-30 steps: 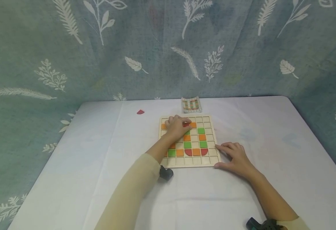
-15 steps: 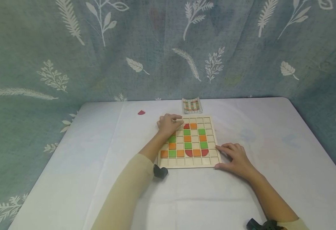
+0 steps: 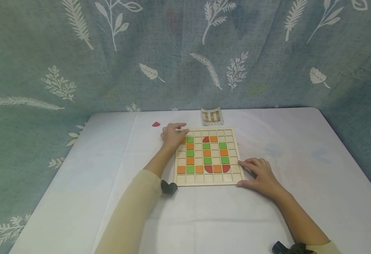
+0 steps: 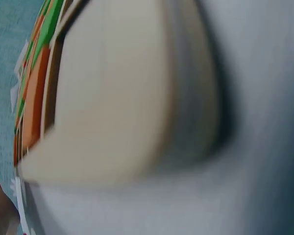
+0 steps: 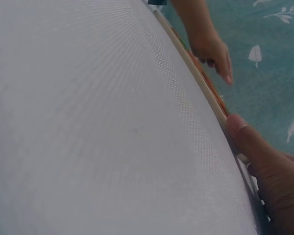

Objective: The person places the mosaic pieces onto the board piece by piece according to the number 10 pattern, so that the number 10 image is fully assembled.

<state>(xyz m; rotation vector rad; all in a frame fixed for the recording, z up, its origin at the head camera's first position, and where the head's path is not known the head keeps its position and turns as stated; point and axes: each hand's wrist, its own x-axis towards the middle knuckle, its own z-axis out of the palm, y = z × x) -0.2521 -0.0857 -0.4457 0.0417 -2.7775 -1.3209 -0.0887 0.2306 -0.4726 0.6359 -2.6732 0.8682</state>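
Observation:
A square wooden grid board (image 3: 198, 180) lies on the table, several cells filled with orange, green and red pieces. My left hand (image 3: 172, 137) is over its far left corner, thumb and forefinger apart, with nothing visible between them. Just left of that hand, a red quarter-round piece (image 3: 156, 124) rests on the cloth. My right hand (image 3: 259, 176) touches the board's right edge and near right corner with forefinger and thumb. In the right wrist view the thumb (image 5: 252, 142) lies against the board's rim. The left wrist view shows the board's corner (image 4: 112, 122) close up and blurred.
A patterned card (image 3: 212, 117) with a coloured grid lies behind the board. White cloth (image 3: 125, 197) covers the table, and a leaf-patterned curtain (image 3: 172, 53) hangs along its far side. Dark wrist devices sit on both arms.
My left hand has moved left from the red piece in the board's upper row to the far left corner, uncovering pieces beneath. The right hand stays at the board's edge.

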